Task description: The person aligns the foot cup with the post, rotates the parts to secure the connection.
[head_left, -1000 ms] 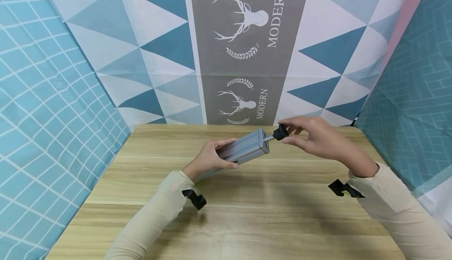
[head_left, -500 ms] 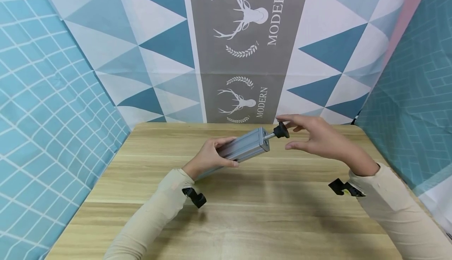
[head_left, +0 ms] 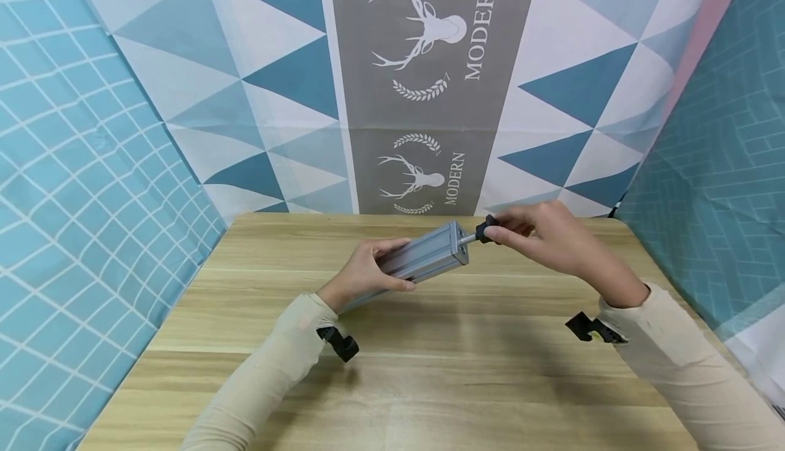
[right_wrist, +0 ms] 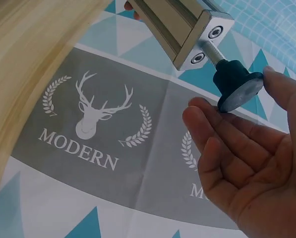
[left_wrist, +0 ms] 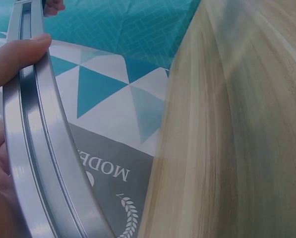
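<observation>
My left hand [head_left: 364, 274] grips a silver aluminium profile [head_left: 426, 253] around its middle, thumb on the near side. The bar is tilted, its right end raised above the table. In the left wrist view a long groove runs along the profile [left_wrist: 43, 148]. A threaded stem [right_wrist: 213, 52] sticks out of its metal end plate, between two socket-head screws. On that stem sits a black levelling foot [right_wrist: 232, 84] with a flat, pale underside. My right hand [head_left: 548, 236] pinches the foot's rim between thumb and fingertips.
The wooden table [head_left: 429, 383] spreads below both hands. Behind it hangs a patterned cloth [head_left: 423, 97] with deer heads, and blue cloths [head_left: 80, 185] close off the sides. A black mount [head_left: 339, 344] is strapped to my left wrist.
Half a second ago my right thumb came away from the foot and the fingers spread. Now thumb and fingers have closed on it again. The left hand and profile stay in place.
</observation>
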{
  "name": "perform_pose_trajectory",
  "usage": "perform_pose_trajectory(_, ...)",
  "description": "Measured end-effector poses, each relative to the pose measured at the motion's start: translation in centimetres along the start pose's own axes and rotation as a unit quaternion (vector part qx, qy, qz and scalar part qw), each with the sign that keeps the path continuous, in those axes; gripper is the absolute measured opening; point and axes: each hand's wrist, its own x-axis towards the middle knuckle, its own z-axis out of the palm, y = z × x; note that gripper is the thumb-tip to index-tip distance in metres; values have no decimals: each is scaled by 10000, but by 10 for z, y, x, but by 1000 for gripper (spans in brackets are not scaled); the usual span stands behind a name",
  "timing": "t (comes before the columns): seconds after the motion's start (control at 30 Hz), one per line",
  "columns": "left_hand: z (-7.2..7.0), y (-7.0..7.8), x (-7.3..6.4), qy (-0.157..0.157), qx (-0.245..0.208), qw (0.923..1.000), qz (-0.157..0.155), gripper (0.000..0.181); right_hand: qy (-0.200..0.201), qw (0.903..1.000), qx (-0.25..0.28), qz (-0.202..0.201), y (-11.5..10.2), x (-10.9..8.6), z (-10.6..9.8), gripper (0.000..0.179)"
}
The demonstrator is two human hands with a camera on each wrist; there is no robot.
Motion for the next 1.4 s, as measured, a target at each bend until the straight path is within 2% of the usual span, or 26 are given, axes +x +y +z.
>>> perform_pose_trajectory(0.1,0,-1,0,-25,4,10000,25,73,5,9999,35,94,1,-1,1,36)
perform_pose_trajectory(0.17,0,-1,0,-16,-3,10000,-11,74,-8,10000,-32,6,1,-1,0,43)
perform_pose_trajectory(0.23,0,0,1,-9,-17,10000,-45,75,-49,9996,-118,-269,2,-2,-1,51)
perform_pose_trajectory(0.33,0,0,1,-11,-32,9999,-109,75,-96,9957,-258,-889,3,-2,-3,64)
perform_pose_trajectory(0.4,-1,0,1,-23,-15,9999,-101,75,-89,9914,-260,-1277,3,0,-4,67)
perform_pose_trajectory(0.47,-1,0,1,-24,-4,10000,-88,75,-25,9887,-236,-1478,4,1,-3,65)
perform_pose_trajectory(0.53,-1,0,1,-30,-11,10000,-34,74,20,9902,-205,-1381,3,0,-2,56)
perform_pose_trajectory(0.63,0,0,1,-21,-25,10000,12,74,-8,9966,-113,-817,1,0,-1,39)
perform_pose_trajectory(0.73,1,0,0,-30,-53,9999,86,73,-107,9998,-64,-162,-1,0,1,37)
perform_pose_trajectory(0.83,2,0,-1,-42,-46,9999,124,73,-132,9998,-86,94,-1,1,2,36)
perform_pose_trajectory(0.9,2,1,-1,-52,-41,9999,130,74,-144,9998,-111,80,-1,1,2,38)
perform_pose_trajectory(1.0,1,1,-1,-38,-38,10000,78,76,-195,9997,-88,-149,0,0,1,49)
perform_pose_trajectory(1.1,0,1,-2,-17,-34,10000,24,77,-271,9977,-79,-614,1,0,-2,65)
perform_pose_trajectory(1.17,0,2,-1,-23,-57,10000,-15,77,-288,9949,-118,-954,1,0,-3,69)
perform_pose_trajectory(1.23,0,2,-1,-33,-68,10000,-41,76,-232,9917,-208,-1244,1,1,-3,68)
perform_pose_trajectory(1.3,-1,2,-1,-43,-77,9999,-59,75,-134,9901,-281,-1366,0,1,-3,63)
perform_pose_trajectory(1.4,0,1,-1,-56,-51,10000,-9,75,-77,9937,-300,-1080,-1,-1,-3,51)
